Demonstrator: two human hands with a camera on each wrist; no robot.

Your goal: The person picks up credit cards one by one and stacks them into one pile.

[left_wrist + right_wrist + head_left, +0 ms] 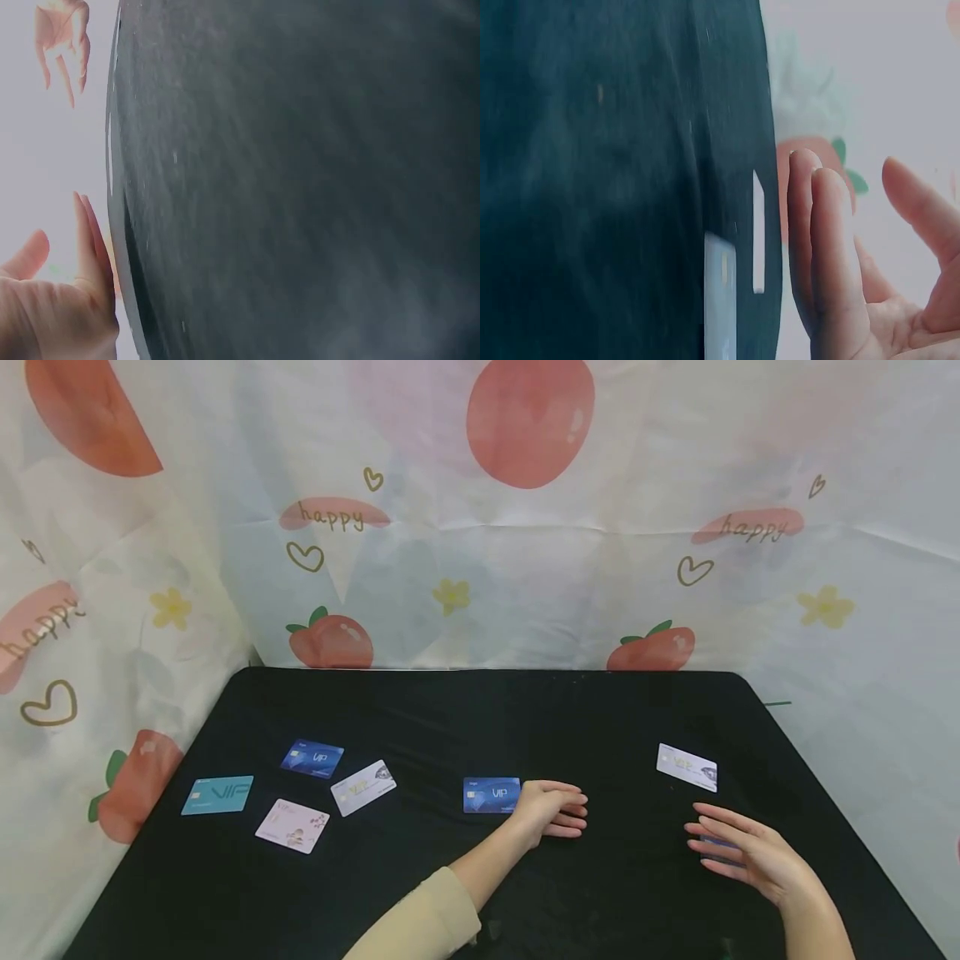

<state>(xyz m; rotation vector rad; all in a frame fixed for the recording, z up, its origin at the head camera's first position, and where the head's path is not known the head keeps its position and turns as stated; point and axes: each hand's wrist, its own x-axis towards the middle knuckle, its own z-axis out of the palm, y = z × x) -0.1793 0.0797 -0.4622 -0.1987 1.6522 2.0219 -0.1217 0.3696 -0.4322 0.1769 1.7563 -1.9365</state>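
Observation:
Near the table's middle, my left hand (551, 810) has its fingers extended to the right and holds nothing. A blue VIP card (487, 795) lies just left of it, its right edge by the wrist. My right hand (750, 852) is spread over the right side of the table, fingers pointing left. Beneath those fingers a dark blue card (722, 841) is mostly hidden. Above them lies a white VIP card (686, 767). The right wrist view shows the blue card (720, 307) and white card (759, 240) beside the raised right hand (847, 300).
On the left of the black table (585, 718) lie a teal VIP card (217, 795), another blue VIP card (312, 758), another white VIP card (363, 787) and a pink card (292, 825). A patterned cloth (525, 577) hangs behind and beside the table.

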